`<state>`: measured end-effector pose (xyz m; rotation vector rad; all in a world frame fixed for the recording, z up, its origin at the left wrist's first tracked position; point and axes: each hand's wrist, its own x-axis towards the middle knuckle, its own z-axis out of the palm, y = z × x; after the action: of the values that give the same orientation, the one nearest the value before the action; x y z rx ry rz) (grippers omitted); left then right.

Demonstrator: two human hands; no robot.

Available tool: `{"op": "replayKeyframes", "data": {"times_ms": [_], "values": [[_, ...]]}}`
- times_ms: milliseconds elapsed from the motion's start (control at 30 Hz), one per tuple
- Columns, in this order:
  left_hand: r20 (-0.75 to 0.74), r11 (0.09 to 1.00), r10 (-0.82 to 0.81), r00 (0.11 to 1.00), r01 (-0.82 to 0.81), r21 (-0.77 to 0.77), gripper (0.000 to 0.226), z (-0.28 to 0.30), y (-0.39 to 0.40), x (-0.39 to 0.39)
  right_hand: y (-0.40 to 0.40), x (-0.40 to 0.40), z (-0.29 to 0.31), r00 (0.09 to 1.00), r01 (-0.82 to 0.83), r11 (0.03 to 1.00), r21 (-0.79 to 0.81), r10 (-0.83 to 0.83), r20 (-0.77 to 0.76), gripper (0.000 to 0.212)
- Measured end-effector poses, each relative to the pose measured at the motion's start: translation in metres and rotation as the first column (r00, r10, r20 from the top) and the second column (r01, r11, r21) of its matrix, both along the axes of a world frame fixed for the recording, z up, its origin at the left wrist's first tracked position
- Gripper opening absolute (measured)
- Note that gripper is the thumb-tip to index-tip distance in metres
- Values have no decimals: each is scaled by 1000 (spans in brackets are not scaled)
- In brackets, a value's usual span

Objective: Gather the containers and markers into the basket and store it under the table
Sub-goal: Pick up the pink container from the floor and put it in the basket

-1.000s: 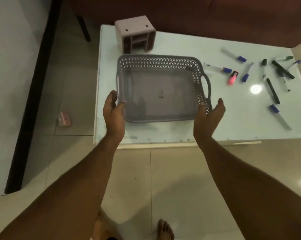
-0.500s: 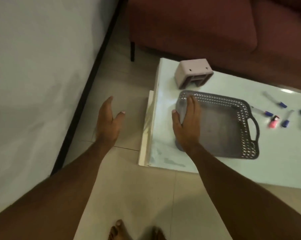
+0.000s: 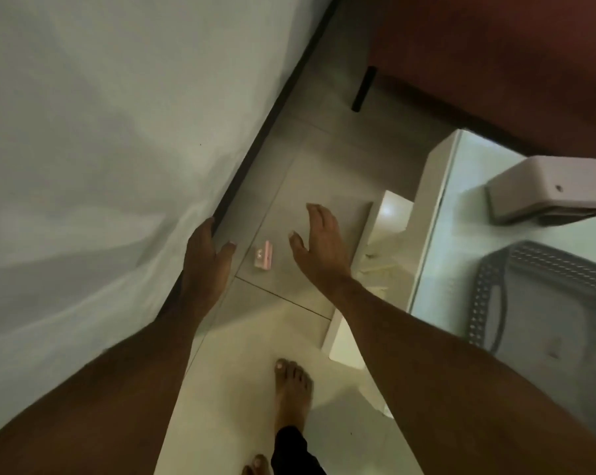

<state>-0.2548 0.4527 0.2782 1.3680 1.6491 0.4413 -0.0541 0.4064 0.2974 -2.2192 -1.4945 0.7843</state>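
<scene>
A small pink plastic container (image 3: 263,254) lies on the tiled floor (image 3: 289,186) at mid-frame, between the two hands and touching neither. The left hand (image 3: 205,257) and right hand (image 3: 319,246) hover with fingers straight, thumbs spread, holding nothing. The grey perforated plastic basket (image 3: 543,303) sits on the pale worktop (image 3: 461,214) at right, beside a pinkish box-shaped organiser (image 3: 550,190).

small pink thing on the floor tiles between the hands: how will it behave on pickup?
The pink item looks small and boxy, so probably light and rigid. It lies flat on glossy tile, so it may slide when nudged. Flat faces make rolling unlikely.
</scene>
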Motion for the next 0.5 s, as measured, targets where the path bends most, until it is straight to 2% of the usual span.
{"op": "replayKeyframes", "data": {"times_ms": [100,233,367,500], "values": [[32,996,33,999,-30,-84,62,-32,11,1,17,-1,-44,998,1,988,-151,-12,-68,62],[35,977,89,995,-80,-198,60,-103,13,9,31,-11,-130,965,69,912,-404,-163,-205,67],[51,938,160,986,-135,-320,55,-174,17,30,38,-21,-209,875,143,806,-574,-374,-307,69],[14,894,146,989,-126,-429,57,-234,35,54,45,-33,-269,773,146,763,-630,-485,-408,64]]}}
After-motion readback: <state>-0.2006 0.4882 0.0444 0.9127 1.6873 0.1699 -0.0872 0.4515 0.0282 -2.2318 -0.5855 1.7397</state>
